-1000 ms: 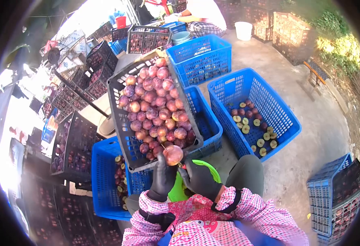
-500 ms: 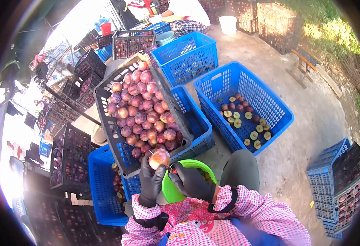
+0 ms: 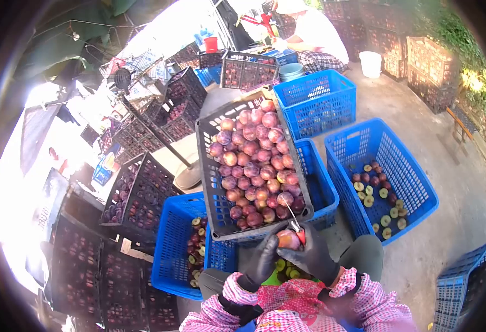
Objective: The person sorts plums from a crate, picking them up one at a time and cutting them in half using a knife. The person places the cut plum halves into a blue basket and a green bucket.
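Note:
Both my hands wear black gloves and meet just below the crate of plums. My left hand [image 3: 261, 260] holds a reddish plum [image 3: 288, 239] from its left side. In my right hand [image 3: 316, 255] is a small knife with a red handle [image 3: 301, 237], its thin blade pointing up and left past the plum; the right fingers also touch the fruit. Beneath the hands a green bowl [image 3: 269, 280] shows in part, with cut plum halves [image 3: 290, 271] in it. The black crate [image 3: 205, 182] in front is heaped with whole plums [image 3: 254, 160] and tilts toward me.
Cut plums lie in the blue crate [image 3: 420, 207] at right and the blue crate [image 3: 168, 243] at left. Another blue crate [image 3: 326, 185] sits under the plum crate. A stand with a round base [image 3: 188, 177] rises at left. A person [image 3: 315, 36] sits at the back.
My view has swung left, so the scene sits further right. The plum has come down between my hands, and the knife blade now shows beside it.

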Demonstrator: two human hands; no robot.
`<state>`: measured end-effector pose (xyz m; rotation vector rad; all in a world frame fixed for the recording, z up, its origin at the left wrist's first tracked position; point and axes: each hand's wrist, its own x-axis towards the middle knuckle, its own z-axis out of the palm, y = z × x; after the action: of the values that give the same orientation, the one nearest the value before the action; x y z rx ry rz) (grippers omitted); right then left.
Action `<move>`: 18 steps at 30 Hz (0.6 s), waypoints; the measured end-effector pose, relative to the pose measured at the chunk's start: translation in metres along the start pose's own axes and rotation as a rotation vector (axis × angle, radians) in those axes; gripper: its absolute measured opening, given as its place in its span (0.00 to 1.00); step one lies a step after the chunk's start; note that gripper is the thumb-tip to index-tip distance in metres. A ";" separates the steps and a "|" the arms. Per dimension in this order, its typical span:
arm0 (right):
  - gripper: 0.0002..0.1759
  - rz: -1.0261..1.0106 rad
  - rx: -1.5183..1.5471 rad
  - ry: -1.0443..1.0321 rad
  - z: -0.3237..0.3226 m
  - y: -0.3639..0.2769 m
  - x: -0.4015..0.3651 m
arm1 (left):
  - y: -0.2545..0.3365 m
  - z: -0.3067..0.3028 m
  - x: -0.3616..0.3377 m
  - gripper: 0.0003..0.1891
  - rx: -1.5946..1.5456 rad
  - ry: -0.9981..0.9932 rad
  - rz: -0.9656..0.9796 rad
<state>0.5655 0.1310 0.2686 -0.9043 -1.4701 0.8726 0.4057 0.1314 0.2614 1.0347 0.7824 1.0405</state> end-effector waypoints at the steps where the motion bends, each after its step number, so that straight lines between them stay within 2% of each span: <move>1: 0.35 0.103 -0.019 -0.033 -0.001 -0.001 -0.001 | 0.001 -0.001 -0.001 0.30 0.328 0.012 0.128; 2: 0.36 0.211 -0.039 -0.064 0.000 0.000 -0.005 | -0.003 -0.003 -0.003 0.30 0.333 0.013 0.126; 4: 0.36 0.231 -0.100 -0.088 0.003 0.002 -0.010 | -0.010 -0.001 -0.002 0.27 0.518 0.008 0.347; 5: 0.36 0.217 0.004 -0.069 0.003 0.001 -0.011 | -0.011 0.000 -0.004 0.27 0.607 0.044 0.362; 6: 0.37 0.202 0.108 -0.049 0.004 0.001 -0.011 | -0.013 -0.003 -0.002 0.27 0.608 0.041 0.365; 7: 0.37 0.202 0.107 -0.048 0.005 0.004 -0.014 | -0.018 -0.008 -0.002 0.28 0.491 0.072 0.231; 8: 0.38 0.113 0.017 -0.045 0.007 0.011 -0.017 | -0.022 -0.011 -0.003 0.29 0.373 0.104 0.097; 9: 0.38 0.022 -0.072 -0.041 0.007 0.011 -0.016 | -0.017 -0.007 -0.004 0.26 0.249 0.140 0.031; 10: 0.38 0.019 -0.071 -0.038 0.006 0.009 -0.015 | -0.017 -0.008 -0.005 0.26 0.252 0.137 0.033; 12: 0.40 -0.039 -0.193 -0.096 0.003 -0.001 -0.013 | -0.022 -0.011 -0.010 0.23 0.272 -0.007 0.181; 13: 0.39 -0.070 -0.199 -0.106 0.003 0.002 -0.013 | -0.023 -0.013 -0.013 0.23 0.274 -0.012 0.178; 16: 0.38 -0.051 -0.287 -0.163 0.002 0.004 -0.015 | -0.029 -0.022 -0.021 0.28 0.681 -0.075 0.432; 17: 0.38 -0.050 -0.287 -0.162 0.003 0.005 -0.016 | -0.037 -0.029 -0.023 0.28 0.681 -0.076 0.432; 18: 0.37 -0.057 -0.281 -0.156 0.004 0.007 -0.016 | -0.040 -0.033 -0.021 0.27 0.541 -0.065 0.272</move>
<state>0.5628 0.1194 0.2546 -1.0124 -1.7766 0.7178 0.3814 0.1151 0.2137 1.6658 0.9104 1.0392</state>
